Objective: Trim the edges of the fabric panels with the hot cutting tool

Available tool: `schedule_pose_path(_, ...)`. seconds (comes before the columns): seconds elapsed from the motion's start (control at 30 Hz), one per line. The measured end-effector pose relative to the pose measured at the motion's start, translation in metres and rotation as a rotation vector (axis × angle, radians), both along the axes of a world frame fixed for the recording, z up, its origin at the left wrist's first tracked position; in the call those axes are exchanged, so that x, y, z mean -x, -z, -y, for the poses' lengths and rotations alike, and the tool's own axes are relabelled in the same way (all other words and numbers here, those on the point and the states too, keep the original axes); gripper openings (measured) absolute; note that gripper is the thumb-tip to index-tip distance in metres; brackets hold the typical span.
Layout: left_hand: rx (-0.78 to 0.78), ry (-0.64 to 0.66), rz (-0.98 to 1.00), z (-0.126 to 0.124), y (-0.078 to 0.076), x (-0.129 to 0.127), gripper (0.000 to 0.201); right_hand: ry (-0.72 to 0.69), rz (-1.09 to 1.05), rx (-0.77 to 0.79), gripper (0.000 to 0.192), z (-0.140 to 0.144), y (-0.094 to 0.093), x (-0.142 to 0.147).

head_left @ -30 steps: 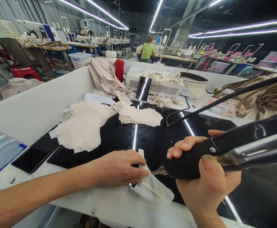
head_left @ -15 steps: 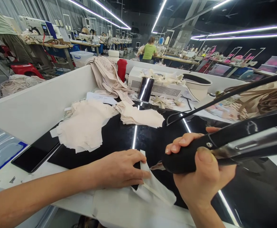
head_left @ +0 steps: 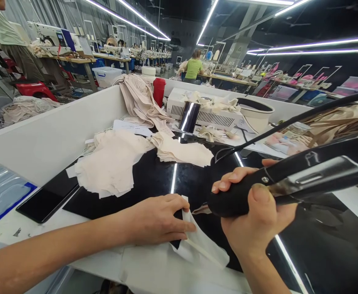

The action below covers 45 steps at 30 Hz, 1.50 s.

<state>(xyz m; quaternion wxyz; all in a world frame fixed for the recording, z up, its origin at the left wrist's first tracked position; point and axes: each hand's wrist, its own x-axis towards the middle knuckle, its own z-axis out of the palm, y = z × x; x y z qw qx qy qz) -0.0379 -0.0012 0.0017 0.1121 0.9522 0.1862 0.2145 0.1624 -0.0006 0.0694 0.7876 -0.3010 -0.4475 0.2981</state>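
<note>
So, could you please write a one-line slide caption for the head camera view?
Left hand pins a white fabric piece on the black worktop while the right hand holds a black handheld tool.

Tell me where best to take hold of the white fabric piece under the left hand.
Probably the white fabric piece is best pinched at its free lower right corner, coming from the near table edge. It lies flat; the left hand pins its left edge, and the black tool in the right hand points its tip at the top.
</note>
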Motion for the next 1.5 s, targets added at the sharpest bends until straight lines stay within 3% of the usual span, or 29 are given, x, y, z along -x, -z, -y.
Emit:
schedule_pose_path(0.4, -0.008, -0.013, -0.017, -0.001, -0.004, 0.003, 0.027, -0.007, 0.063, -0.009, 0.044, -0.008, 0.009, 0.003)
schedule_pose_path(0.63, 0.005, -0.033, -0.026, -0.004, -0.007, 0.009, 0.024, 0.019, 0.121, -0.031, 0.042, -0.004, 0.003, -0.021)
schedule_pose_path(0.73, 0.001, -0.087, -0.036, -0.005, -0.010, 0.006, 0.022, 0.050, 0.145, -0.026, 0.037, -0.002, 0.001, -0.038)
schedule_pose_path(0.93, -0.118, -0.322, -0.179, -0.004, -0.009, -0.009, 0.015, 0.107, 0.140, 0.005, 0.027, 0.002, 0.003, -0.059)
schedule_pose_path(1.1, -0.215, -0.352, -0.245, -0.009, 0.001, -0.013, 0.002, 0.103, 0.161, 0.020, 0.026, 0.005, 0.009, -0.066)
schedule_pose_path(1.3, -0.298, -0.310, -0.182, -0.027, 0.009, -0.006, 0.020, 0.061, 0.180, 0.014, 0.027, 0.005, 0.011, -0.077)
schedule_pose_path(1.4, -0.315, -0.310, -0.175, -0.030, 0.005, -0.005, 0.023, 0.050, 0.192, 0.058, 0.035, 0.005, 0.017, -0.085)
schedule_pose_path(1.5, -0.232, -0.319, -0.183, -0.027, -0.004, -0.004, 0.022, 0.053, 0.208, 0.119, 0.047, 0.005, 0.026, -0.093)
